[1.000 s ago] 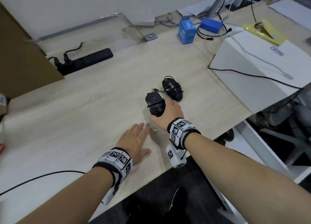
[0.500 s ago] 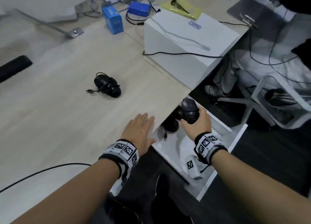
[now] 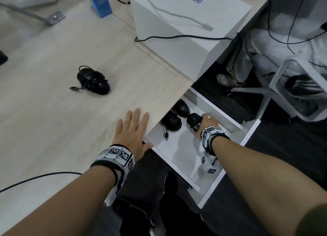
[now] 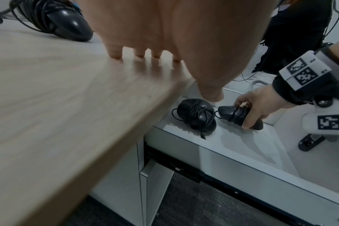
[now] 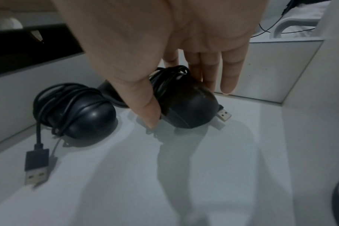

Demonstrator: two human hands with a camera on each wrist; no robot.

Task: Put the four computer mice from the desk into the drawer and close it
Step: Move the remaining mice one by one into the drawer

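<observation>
We are setting third mouse (image 3: 194, 121) on drawer (image 3: 178, 152) floor, right hand (image 3: 209, 121) grip pinching it, beside two mice (image 3: 175, 115) at 9 o'clock. Left hand (image 3: 131, 135) is resting flat, released, on table (image 3: 53, 122). Next: let go, fetch last mouse (image 3: 93, 80) at table's 10 o'clock.

desk (image 3: 53, 122) pale matt wood grain; mouse (image 3: 93, 80) glossy black plastic; drawer (image 3: 177, 152) smooth white, faintly reflective.

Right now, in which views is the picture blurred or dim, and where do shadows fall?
Head view: sharp and evenly lit, edges bent by the wide lens. Left wrist view: the desk edge is smeared and the left hand is soft. Right wrist view: dim and grainy; the right hand holding the mouse throws long shadows on the drawer floor.
</observation>
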